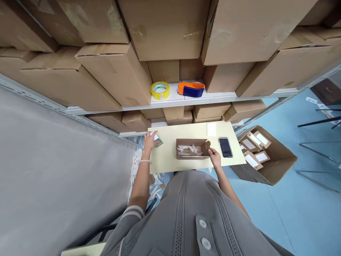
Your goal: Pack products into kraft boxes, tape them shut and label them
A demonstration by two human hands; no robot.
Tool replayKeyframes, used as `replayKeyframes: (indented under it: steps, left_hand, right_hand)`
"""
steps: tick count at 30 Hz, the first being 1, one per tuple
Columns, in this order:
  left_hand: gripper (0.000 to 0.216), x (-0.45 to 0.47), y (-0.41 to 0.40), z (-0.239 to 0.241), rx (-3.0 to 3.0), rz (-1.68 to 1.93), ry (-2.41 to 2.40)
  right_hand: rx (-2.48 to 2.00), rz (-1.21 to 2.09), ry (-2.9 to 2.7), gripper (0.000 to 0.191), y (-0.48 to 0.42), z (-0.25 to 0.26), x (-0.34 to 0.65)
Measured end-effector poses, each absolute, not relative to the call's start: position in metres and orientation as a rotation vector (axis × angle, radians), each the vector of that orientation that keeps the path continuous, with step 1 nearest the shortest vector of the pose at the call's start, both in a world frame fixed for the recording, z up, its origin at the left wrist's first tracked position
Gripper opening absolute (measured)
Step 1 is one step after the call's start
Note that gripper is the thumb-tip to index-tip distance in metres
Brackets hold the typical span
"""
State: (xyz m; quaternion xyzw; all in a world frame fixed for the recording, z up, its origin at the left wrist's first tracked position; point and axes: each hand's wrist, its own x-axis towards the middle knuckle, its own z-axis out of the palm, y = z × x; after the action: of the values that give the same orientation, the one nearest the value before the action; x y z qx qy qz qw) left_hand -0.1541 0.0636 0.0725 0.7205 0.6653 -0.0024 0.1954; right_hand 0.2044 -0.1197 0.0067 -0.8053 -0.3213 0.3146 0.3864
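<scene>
While the right hand (214, 158) pinches the box (186, 157), a phone (226, 148) lies right of its fingers. The left hand (149, 140) grips a packet (159, 142).

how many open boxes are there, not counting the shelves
2: the small box on the table, with the right hand at its right end, and the larger carton beside the table's right end. Others may be hidden.

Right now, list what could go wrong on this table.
The green-and-white item at the left hand is near the table's left edge; it might slip off. The right hand holds the open box's end; a hard tug could tip it. The dark flat device lies nearby; that hand might knock it.
</scene>
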Motion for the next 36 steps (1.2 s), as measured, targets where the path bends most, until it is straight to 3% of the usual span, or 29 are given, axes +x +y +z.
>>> replayKeyframes:
  steps: [5,10,16,23,30,36]
  left_hand:
    - [0.063,-0.155,0.054,0.072,1.996,0.214,1.936]
    - [0.065,-0.166,0.029,0.106,1.833,0.758,1.958]
    - [0.080,-0.166,-0.012,0.167,1.437,1.133,1.704]
    - [0.085,-0.121,-0.035,0.165,0.968,1.043,1.358]
    - [0.064,-0.073,-0.038,0.127,0.910,0.814,1.284]
    - [0.049,-0.042,-0.030,0.114,1.397,0.516,1.462]
  right_hand:
    - [-2.058,0.710,-0.824,0.061,-0.138,0.018,0.205]
    - [-2.043,0.462,-0.923,0.062,-0.147,0.052,0.207]
    - [-1.727,0.684,-1.077,0.062,-0.116,0.103,0.176]
    - [-1.488,1.011,-1.167,0.061,-0.081,0.133,0.135]
    - [-1.837,0.840,-1.056,0.052,-0.096,0.106,0.153]
    - [-2.184,0.736,-1.081,0.045,-0.095,0.095,0.174]
